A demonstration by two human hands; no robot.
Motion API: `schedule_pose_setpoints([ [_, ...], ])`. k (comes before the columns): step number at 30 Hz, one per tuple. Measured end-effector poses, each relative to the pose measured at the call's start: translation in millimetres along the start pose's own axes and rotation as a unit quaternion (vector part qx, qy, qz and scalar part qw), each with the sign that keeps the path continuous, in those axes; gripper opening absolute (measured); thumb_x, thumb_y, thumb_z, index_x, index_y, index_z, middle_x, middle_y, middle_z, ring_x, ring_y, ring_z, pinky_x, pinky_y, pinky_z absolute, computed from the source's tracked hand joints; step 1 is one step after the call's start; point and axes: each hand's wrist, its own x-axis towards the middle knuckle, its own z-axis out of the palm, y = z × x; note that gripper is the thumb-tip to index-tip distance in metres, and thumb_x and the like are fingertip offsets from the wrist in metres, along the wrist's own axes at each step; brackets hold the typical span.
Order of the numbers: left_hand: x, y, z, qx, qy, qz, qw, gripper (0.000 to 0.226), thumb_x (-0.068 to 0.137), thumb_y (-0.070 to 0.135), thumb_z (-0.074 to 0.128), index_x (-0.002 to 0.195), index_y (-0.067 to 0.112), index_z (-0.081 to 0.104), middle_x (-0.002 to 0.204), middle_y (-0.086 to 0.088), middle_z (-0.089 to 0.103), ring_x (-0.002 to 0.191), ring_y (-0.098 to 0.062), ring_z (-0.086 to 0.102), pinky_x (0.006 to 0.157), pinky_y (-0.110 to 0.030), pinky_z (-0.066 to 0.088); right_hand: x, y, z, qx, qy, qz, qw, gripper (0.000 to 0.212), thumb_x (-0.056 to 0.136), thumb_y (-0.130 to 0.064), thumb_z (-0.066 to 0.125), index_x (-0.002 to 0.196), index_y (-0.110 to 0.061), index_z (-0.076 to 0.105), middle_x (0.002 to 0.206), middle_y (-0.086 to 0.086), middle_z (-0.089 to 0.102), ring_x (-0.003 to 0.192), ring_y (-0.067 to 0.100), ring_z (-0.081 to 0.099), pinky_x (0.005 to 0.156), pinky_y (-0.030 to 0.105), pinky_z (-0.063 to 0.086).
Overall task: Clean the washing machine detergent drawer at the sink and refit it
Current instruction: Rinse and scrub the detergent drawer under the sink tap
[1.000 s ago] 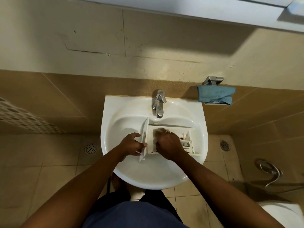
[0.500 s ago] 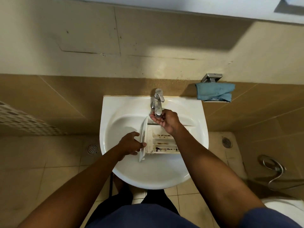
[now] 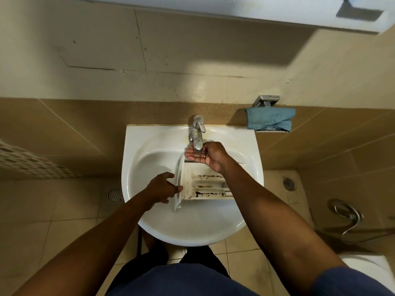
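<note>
The right forearm crosses the far right end of the detergent drawer (image 3: 205, 184), so that end is hidden, and its front panel is seen almost edge-on. Whether water is running from the tap (image 3: 197, 135) cannot be made out. A white fixture (image 3: 367, 265) at the lower right corner is cut off by the frame. The drawer lies in the sink (image 3: 198, 231), front panel to the left and open compartments facing up, with dark grime streaked along their walls. The left hand (image 3: 164, 186) grips the front panel from the left, the thumb raised above and the fingers curled against the panel's edge, the arm reaching in from the lower left. The right hand (image 3: 209, 155) sits directly under the tap's spout, palm turned up, fingers loosely cupped and holding nothing; a ring (image 3: 204, 156) shows on one finger. On the wall to the right of the sink a blue cloth (image 3: 270, 119) hangs from a metal holder (image 3: 266, 100). Two round floor drains (image 3: 114, 195) (image 3: 289, 183) lie either side of the sink, and a coiled metal hose (image 3: 346, 212) lies well apart at the right.
</note>
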Motion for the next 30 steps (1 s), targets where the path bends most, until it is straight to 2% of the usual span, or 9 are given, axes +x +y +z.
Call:
schedule_pose_setpoints([
  [4,0,-2,0,0.003,-0.001,-0.006,1.000,0.078,0.088,0.027,0.082,0.152,0.015,0.040,0.104,-0.006,0.074,0.096,-0.023,0.071,0.080,-0.041,0.063,-1,0,1,0.087,-0.015,0.011,0.996,0.044,0.086,0.009,0.025,0.107,0.020,0.061,0.101,0.032,0.072,0.094,0.042,0.073,0.083,0.044,0.063],
  [7,0,-3,0,0.001,0.002,-0.004,1.000,0.077,0.088,0.028,0.082,0.152,0.015,0.041,0.105,-0.006,0.074,0.097,-0.023,0.071,0.081,-0.042,0.063,0,5,1,0.107,-0.010,0.015,0.994,0.042,0.087,0.009,0.025,0.108,0.020,0.060,0.097,0.031,0.072,0.088,0.041,0.074,0.074,0.042,0.065],
  [9,0,-3,1,-0.003,0.003,-0.003,1.000,0.076,0.088,0.027,0.082,0.152,0.016,0.042,0.105,-0.006,0.074,0.097,-0.023,0.071,0.083,-0.043,0.063,1,10,-1,0.050,0.008,0.019,0.999,0.040,0.089,0.011,0.026,0.107,0.018,0.061,0.100,0.031,0.072,0.092,0.043,0.074,0.076,0.043,0.064],
  [11,-1,-3,0,-0.010,0.001,-0.003,1.000,0.076,0.088,0.027,0.082,0.151,0.016,0.042,0.104,-0.006,0.074,0.097,-0.024,0.072,0.084,-0.044,0.063,-2,18,2,-0.061,0.028,0.020,0.998,0.037,0.093,0.011,0.028,0.100,0.013,0.065,0.099,0.029,0.072,0.097,0.042,0.072,0.085,0.045,0.062],
  [14,-1,-2,0,-0.011,0.001,-0.004,1.000,0.076,0.088,0.026,0.082,0.151,0.015,0.042,0.101,-0.005,0.075,0.096,-0.023,0.072,0.083,-0.044,0.063,-5,26,10,-0.178,0.057,-0.009,0.982,0.029,0.101,0.004,0.041,0.093,0.006,0.069,0.096,0.025,0.074,0.098,0.040,0.074,0.092,0.047,0.061],
  [18,-1,-1,1,-0.016,0.000,-0.006,1.000,0.075,0.088,0.026,0.082,0.151,0.015,0.042,0.101,-0.004,0.075,0.095,-0.022,0.072,0.084,-0.043,0.063,-9,29,11,-0.188,0.049,-0.005,0.981,0.015,0.096,0.002,0.054,0.098,0.006,0.069,0.094,0.025,0.072,0.090,0.037,0.073,0.094,0.048,0.060],
  [24,-1,-1,1,-0.014,0.001,-0.007,1.000,0.075,0.088,0.025,0.082,0.151,0.015,0.042,0.103,-0.006,0.075,0.096,-0.023,0.072,0.084,-0.043,0.063,-13,43,16,-0.140,0.087,-0.020,0.986,0.019,0.095,0.003,0.052,0.098,0.006,0.070,0.096,0.024,0.073,0.095,0.037,0.073,0.095,0.048,0.059],
  [27,-1,0,0,-0.014,0.000,-0.004,1.000,0.076,0.087,0.026,0.083,0.151,0.015,0.043,0.102,-0.005,0.075,0.095,-0.022,0.072,0.082,-0.041,0.063,-28,48,5,-0.162,0.063,-0.009,0.985,0.024,0.097,0.001,0.050,0.106,0.010,0.070,0.101,0.026,0.075,0.096,0.038,0.076,0.093,0.048,0.060],
  [30,-3,0,1,-0.014,0.000,-0.005,1.000,0.075,0.088,0.025,0.082,0.151,0.015,0.042,0.103,-0.005,0.074,0.096,-0.023,0.072,0.081,-0.041,0.063,-34,48,-8,-0.203,0.069,-0.054,0.975,0.026,0.095,0.008,0.046,0.094,0.009,0.072,0.094,0.018,0.076,0.087,0.034,0.074,0.089,0.042,0.060],
])
